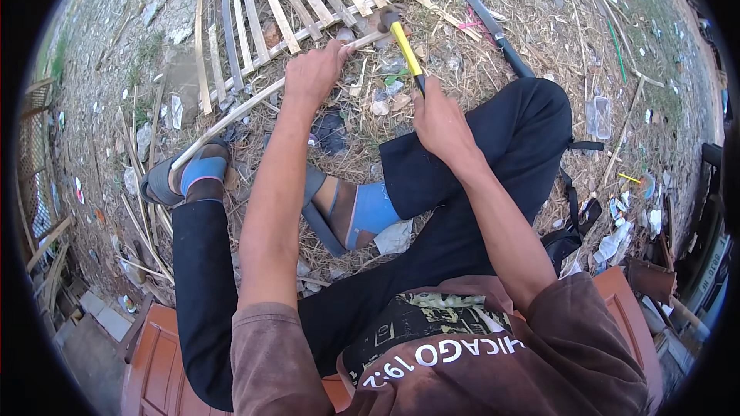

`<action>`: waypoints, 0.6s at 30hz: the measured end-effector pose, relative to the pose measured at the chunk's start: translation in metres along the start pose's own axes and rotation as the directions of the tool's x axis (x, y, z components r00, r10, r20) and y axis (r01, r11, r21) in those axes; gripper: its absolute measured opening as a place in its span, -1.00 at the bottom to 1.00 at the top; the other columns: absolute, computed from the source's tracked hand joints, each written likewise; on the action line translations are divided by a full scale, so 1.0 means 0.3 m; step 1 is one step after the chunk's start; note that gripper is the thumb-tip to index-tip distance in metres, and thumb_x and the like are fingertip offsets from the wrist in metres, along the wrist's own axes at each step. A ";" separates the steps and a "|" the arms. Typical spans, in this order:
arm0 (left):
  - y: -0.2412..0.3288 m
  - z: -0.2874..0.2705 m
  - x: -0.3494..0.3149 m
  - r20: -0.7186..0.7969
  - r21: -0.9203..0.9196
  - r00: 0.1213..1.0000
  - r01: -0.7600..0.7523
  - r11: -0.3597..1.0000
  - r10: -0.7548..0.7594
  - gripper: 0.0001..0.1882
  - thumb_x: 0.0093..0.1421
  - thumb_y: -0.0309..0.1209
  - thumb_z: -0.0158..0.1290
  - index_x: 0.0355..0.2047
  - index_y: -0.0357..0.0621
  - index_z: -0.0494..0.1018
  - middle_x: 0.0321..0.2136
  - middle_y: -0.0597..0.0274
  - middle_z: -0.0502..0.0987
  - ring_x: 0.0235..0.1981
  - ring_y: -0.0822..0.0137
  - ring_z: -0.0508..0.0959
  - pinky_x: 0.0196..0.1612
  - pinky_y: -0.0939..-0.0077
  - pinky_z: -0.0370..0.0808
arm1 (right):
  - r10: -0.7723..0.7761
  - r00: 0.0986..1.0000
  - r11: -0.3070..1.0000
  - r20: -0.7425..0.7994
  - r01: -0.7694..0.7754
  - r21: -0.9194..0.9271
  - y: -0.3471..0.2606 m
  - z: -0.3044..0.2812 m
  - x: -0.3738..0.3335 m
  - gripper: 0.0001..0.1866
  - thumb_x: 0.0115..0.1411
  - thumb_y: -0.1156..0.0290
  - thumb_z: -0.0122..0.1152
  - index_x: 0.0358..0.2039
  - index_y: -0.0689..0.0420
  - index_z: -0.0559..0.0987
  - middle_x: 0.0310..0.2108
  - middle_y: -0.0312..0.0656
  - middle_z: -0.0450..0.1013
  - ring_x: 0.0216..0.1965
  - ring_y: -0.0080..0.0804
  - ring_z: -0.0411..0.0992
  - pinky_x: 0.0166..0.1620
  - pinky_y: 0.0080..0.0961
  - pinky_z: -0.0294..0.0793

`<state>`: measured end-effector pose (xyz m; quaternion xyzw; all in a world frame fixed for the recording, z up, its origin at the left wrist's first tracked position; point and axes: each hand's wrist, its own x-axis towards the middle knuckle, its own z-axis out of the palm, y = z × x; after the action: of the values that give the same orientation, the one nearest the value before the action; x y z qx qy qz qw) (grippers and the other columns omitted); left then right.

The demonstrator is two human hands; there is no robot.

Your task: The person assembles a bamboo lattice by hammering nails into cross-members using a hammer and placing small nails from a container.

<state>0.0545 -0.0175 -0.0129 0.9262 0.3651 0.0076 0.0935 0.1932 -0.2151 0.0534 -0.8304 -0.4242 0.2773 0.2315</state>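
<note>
My right hand (438, 122) grips the black end of a yellow-handled hammer (404, 43), whose head rests near a cross strip of a panel of bamboo slats (285, 8) lying on the ground. My left hand (314, 69) is closed on a long pale bamboo strip (240, 112) that runs from the panel down to my left foot. I sit on a reddish-brown stool (158, 362) with both legs in black trousers and blue-and-grey sandals (347, 212).
A long dark blade (490, 25) lies on the dry grass to the upper right. Loose bamboo strips (139, 219) lie at the left. Litter, a clear plastic box (599, 116) and a black strap bag (574, 219) are scattered at the right.
</note>
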 end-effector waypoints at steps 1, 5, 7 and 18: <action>-0.010 0.007 -0.006 -0.007 0.003 1.000 0.003 1.000 -0.003 -0.55 0.44 0.06 -0.23 -0.22 -0.05 0.43 -0.58 -0.04 0.61 -0.48 -0.14 0.64 -0.45 -0.05 0.54 | -0.008 1.000 1.000 -0.003 0.008 0.001 -0.025 -0.003 0.002 -0.75 0.34 0.42 0.04 -0.20 0.38 0.31 -0.56 0.35 0.46 -0.39 0.43 0.49 -0.27 0.22 0.40; -0.026 0.034 -0.028 0.001 0.021 0.999 0.034 0.999 -0.034 -0.51 0.45 0.08 -0.26 -0.27 -0.06 0.43 -0.59 -0.03 0.60 -0.49 -0.12 0.64 -0.46 -0.04 0.53 | -0.048 0.999 0.996 -0.001 0.048 0.075 -0.119 -0.081 0.005 -0.76 0.35 0.40 0.05 -0.23 0.37 0.33 -0.58 0.33 0.45 -0.46 0.39 0.48 -0.32 0.18 0.40; -0.036 0.043 -0.026 -0.080 0.039 0.997 0.019 0.999 -0.015 -0.51 0.46 0.08 -0.28 -0.33 -0.05 0.37 -0.64 -0.01 0.57 -0.56 -0.13 0.61 -0.54 -0.02 0.50 | -0.071 0.992 0.985 -0.107 0.087 0.149 -0.212 -0.178 -0.006 -0.78 0.36 0.41 0.05 -0.24 0.34 0.32 -0.64 0.30 0.41 -0.52 0.36 0.46 -0.41 0.15 0.37; -0.036 0.044 -0.013 -0.115 -0.006 0.993 0.037 0.999 -0.037 -0.54 0.47 -0.01 -0.26 -0.35 -0.07 0.42 -0.66 -0.04 0.56 -0.58 -0.13 0.61 -0.51 -0.04 0.51 | -0.067 0.994 0.997 -0.088 0.070 0.038 -0.044 -0.024 0.033 -0.77 0.36 0.40 0.05 -0.23 0.34 0.31 -0.67 0.25 0.40 -0.55 0.35 0.45 -0.42 0.15 0.37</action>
<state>0.0454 -0.0148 -0.0276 0.9171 0.3870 0.0601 0.0744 0.1952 -0.2009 0.0644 -0.8218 -0.4362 0.2413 0.2760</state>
